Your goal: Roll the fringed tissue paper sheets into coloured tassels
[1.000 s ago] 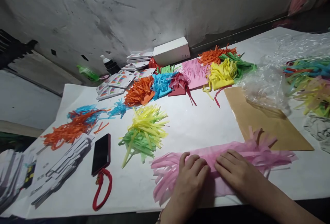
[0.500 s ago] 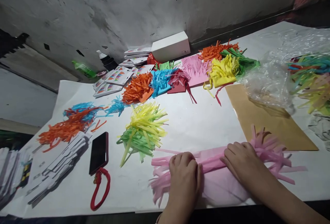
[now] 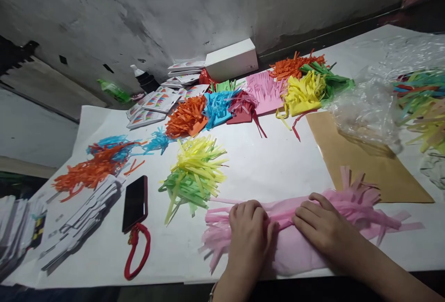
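- We are pressing the pink fringe (image 3: 306, 228) at the near table (image 3: 271, 167) edge; it is looking more bunched than a second ago.
- Left hand (image 3: 248, 232): fingers curled together on the roll.
- Right hand (image 3: 321, 230): fingers spread flat on it, having slid back toward centre.
- Yellow-green tuft (image 3: 194, 172) lying just beyond.

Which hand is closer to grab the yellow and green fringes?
Probably the left hand: it presses the pink fringed paper just below the yellow and green fringes, while the right hand lies farther away.
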A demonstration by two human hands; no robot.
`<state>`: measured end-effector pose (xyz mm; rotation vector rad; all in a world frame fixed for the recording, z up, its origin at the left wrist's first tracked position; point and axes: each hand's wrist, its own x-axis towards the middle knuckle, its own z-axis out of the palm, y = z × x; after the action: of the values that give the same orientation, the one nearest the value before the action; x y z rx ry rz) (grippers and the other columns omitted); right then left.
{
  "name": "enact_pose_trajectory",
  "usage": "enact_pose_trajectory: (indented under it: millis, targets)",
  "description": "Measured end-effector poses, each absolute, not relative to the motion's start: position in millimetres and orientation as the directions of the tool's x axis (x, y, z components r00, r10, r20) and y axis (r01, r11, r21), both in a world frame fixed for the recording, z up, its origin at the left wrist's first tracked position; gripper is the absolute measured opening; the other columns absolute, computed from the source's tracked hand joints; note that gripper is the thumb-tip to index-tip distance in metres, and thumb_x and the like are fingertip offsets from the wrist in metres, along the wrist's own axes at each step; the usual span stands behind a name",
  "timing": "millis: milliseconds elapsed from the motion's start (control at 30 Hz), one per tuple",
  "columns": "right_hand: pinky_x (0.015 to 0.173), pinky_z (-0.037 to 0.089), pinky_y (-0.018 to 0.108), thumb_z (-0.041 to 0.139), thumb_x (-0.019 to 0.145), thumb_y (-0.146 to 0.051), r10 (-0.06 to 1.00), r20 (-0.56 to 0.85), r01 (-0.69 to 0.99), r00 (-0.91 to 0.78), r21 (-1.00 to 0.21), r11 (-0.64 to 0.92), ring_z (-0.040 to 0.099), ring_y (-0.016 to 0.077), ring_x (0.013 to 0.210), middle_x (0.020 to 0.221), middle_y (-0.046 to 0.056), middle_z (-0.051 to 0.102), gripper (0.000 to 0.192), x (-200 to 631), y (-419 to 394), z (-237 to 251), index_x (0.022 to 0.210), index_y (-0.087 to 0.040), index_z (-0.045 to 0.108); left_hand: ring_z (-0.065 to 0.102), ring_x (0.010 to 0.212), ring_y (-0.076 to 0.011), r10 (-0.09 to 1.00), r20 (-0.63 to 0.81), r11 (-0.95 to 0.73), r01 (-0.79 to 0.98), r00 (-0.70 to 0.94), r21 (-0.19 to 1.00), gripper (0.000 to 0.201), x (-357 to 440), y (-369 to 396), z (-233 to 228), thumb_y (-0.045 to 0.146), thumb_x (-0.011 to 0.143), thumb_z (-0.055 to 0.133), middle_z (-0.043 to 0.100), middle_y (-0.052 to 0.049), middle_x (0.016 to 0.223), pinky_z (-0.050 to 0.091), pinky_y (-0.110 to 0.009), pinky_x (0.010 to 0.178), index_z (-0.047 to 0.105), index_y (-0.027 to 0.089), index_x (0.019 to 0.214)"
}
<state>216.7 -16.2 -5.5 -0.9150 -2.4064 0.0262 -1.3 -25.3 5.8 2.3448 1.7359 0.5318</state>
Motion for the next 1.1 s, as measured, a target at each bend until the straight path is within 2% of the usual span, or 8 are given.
enact_pose_trajectory:
  millis: [100, 167, 400, 567, 700, 833, 967, 1100]
  targets:
    - [0.097, 0.037, 0.045, 0.037, 0.096, 0.004, 0.634, 0.502, 0.608, -0.588, -0.242, 0.756, 0.054, 0.0186, 0.076, 0.080, 0.005, 0.063, 0.035, 217.2, -17.9, -5.4, 0.087, -0.013, 0.066, 0.054, 0.124, -0.0328, 0.887, 0.316, -0.433, 0.844, 0.337, 0.316, 0.030, 0.4, -28.5, 4.3, 0.023, 0.087, 0.072, 0.063, -0.013, 0.130, 0.024, -0.066, 0.116, 0.063, 0.021, 0.115]
    - [0.095, 0.037, 0.045, 0.039, 0.099, -0.001, 0.642, 0.513, 0.597, -0.571, -0.278, 0.753, 0.054, 0.0194, 0.078, 0.081, 0.006, 0.063, 0.031, 216.0, -18.6, -4.3, 0.090, -0.013, 0.066, 0.051, 0.131, -0.0298, 0.816, 0.387, -0.543, 0.799, 0.429, 0.258, 0.025, 2.7, -29.3, 4.5, 0.015, 0.092, 0.065, 0.064, -0.010, 0.135, 0.018, -0.063, 0.121, 0.065, 0.024, 0.115]
    - [0.101, 0.038, 0.046, 0.036, 0.098, 0.000, 0.584, 0.565, 0.603, -0.583, -0.181, 0.777, 0.057, 0.0220, 0.083, 0.083, 0.008, 0.068, 0.036, 221.2, -18.5, -4.2, 0.099, -0.008, 0.071, 0.060, 0.100, -0.0182, 0.706, 0.534, -0.657, 0.712, 0.466, 0.247, 0.017, 3.2, -25.5, 9.7, 0.012, 0.097, 0.059, 0.073, 0.000, 0.094, 0.029, -0.047, 0.117, 0.070, 0.024, 0.092]
    - [0.111, 0.036, 0.050, 0.037, 0.093, 0.005, 0.587, 0.571, 0.630, -0.574, -0.151, 0.762, 0.059, 0.0241, 0.090, 0.086, 0.011, 0.070, 0.038, 238.0, -20.9, -6.0, 0.097, -0.006, 0.072, 0.057, 0.088, -0.0175, 0.705, 0.494, -0.674, 0.697, 0.509, 0.244, 0.013, -5.5, -29.0, 4.0, 0.017, 0.098, 0.061, 0.071, 0.001, 0.086, 0.036, -0.041, 0.104, 0.071, 0.025, 0.100]
    - [0.113, 0.034, 0.052, 0.040, 0.097, -0.001, 0.607, 0.569, 0.646, -0.555, -0.165, 0.745, 0.060, 0.0259, 0.103, 0.102, 0.011, 0.072, 0.034, 226.2, -29.0, -9.3, 0.109, -0.009, 0.071, 0.058, 0.086, -0.0170, 0.705, 0.478, -0.683, 0.683, 0.523, 0.259, 0.013, -4.7, -32.1, -5.3, 0.018, 0.099, 0.061, 0.072, 0.002, 0.084, 0.035, -0.041, 0.104, 0.070, 0.027, 0.104]
    - [0.110, 0.037, 0.045, 0.036, 0.092, 0.005, 0.600, 0.509, 0.603, -0.617, -0.185, 0.776, 0.058, 0.0198, 0.083, 0.084, 0.005, 0.067, 0.038, 218.1, -32.8, -14.5, 0.091, -0.014, 0.069, 0.060, 0.087, -0.0175, 0.719, 0.481, -0.668, 0.690, 0.502, 0.278, 0.014, -6.9, -33.6, -15.2, 0.018, 0.099, 0.060, 0.073, 0.002, 0.083, 0.035, -0.043, 0.105, 0.070, 0.027, 0.099]
    - [0.108, 0.035, 0.045, 0.033, 0.096, 0.002, 0.701, 0.485, 0.644, -0.522, -0.315, 0.697, 0.057, 0.0210, 0.090, 0.090, 0.006, 0.065, 0.038, 228.2, -29.9, -17.7, 0.093, -0.016, 0.066, 0.059, 0.094, -0.0204, 0.757, 0.491, -0.621, 0.709, 0.431, 0.334, 0.014, -9.7, -40.9, -19.1, 0.019, 0.098, 0.061, 0.076, 0.001, 0.095, 0.033, -0.047, 0.106, 0.070, 0.029, 0.099]
    - [0.095, 0.037, 0.044, 0.037, 0.101, -0.006, 0.773, 0.419, 0.693, -0.477, -0.361, 0.623, 0.054, 0.0234, 0.091, 0.095, 0.006, 0.063, 0.032, 229.1, -22.8, -15.9, 0.087, -0.018, 0.063, 0.057, 0.098, -0.0220, 0.875, 0.385, -0.459, 0.754, 0.292, 0.471, 0.015, -4.7, -51.9, -10.2, 0.015, 0.097, 0.057, 0.071, -0.003, 0.104, 0.036, -0.047, 0.100, 0.066, 0.024, 0.090]
